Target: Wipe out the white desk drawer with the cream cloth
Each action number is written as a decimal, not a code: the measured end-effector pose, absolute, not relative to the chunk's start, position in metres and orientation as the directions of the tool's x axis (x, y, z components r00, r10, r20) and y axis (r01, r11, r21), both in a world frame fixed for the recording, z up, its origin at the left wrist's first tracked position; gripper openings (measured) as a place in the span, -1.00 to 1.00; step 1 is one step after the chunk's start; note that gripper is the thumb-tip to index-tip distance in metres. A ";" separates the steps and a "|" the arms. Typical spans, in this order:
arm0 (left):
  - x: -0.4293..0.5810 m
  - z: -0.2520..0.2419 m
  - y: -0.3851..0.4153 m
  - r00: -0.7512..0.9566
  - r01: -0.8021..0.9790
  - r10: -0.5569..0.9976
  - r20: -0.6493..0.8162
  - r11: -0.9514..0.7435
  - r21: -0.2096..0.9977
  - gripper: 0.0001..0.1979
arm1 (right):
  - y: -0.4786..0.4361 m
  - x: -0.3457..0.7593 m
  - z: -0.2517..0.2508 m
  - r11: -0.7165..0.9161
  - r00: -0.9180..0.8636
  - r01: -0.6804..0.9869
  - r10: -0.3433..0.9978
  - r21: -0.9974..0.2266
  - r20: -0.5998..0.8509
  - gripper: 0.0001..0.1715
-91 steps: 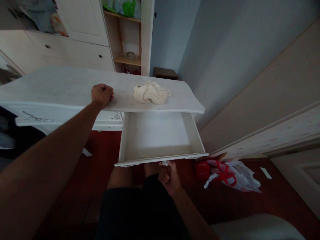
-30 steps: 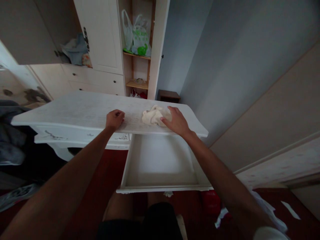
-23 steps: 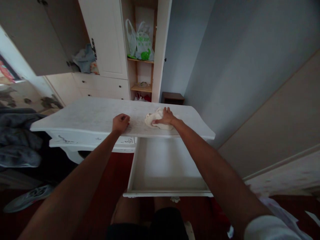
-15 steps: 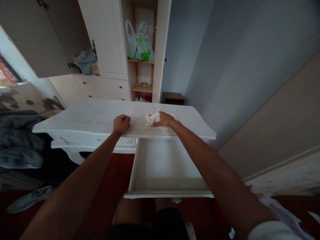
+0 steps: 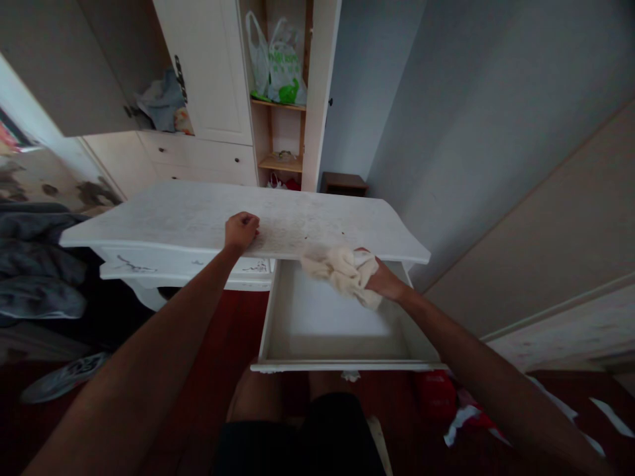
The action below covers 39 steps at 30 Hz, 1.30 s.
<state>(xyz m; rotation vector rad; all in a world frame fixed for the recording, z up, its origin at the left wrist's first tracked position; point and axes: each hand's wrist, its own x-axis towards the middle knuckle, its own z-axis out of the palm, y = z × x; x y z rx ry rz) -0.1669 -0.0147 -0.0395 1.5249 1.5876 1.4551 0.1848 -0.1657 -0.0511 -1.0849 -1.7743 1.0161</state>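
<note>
A cream cloth point(image 5: 342, 270), partly blurred, hangs crumpled from my right hand point(image 5: 385, 279), which grips it over the back of the pulled-out drawer point(image 5: 317, 344). The cloth's upper edge lies at the front edge of the white desk top point(image 5: 198, 211). My left hand point(image 5: 242, 230) rests on the desk top near its front edge, fingers curled into a loose fist with nothing visible in them. Greyish smudges and a few small dark specks show on the desk top between and beyond my hands.
Behind the desk stands a white wardrobe point(image 5: 208, 79) with doors ajar and plastic bags point(image 5: 285, 73) on a shelf. Grey clothing point(image 5: 40, 264) is piled at the left. A shoe point(image 5: 64, 378) lies on the red floor. Red and white packaging point(image 5: 436, 396) sits on the floor at right.
My right hand has lifted the cloth off the desk top and brought it toward me, over the open drawer. My left hand stays in place. The view has tilted slightly down.
</note>
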 end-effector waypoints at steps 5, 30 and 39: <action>-0.167 -0.042 -0.012 -0.262 0.386 0.916 0.305 -0.191 0.903 -0.88 | -0.212 0.200 -0.105 0.367 -0.328 0.659 0.926 -0.656 0.188 -0.28; -0.162 -0.036 -0.020 -0.272 0.442 0.907 0.321 -0.179 0.879 -0.91 | -0.135 0.125 -0.130 -0.335 0.526 0.768 0.816 -0.547 0.240 -0.30; -0.164 -0.042 -0.015 -0.264 0.446 0.905 0.333 -0.191 0.874 -0.91 | -0.112 0.007 -0.128 0.041 0.296 0.534 0.926 -0.845 0.232 -0.40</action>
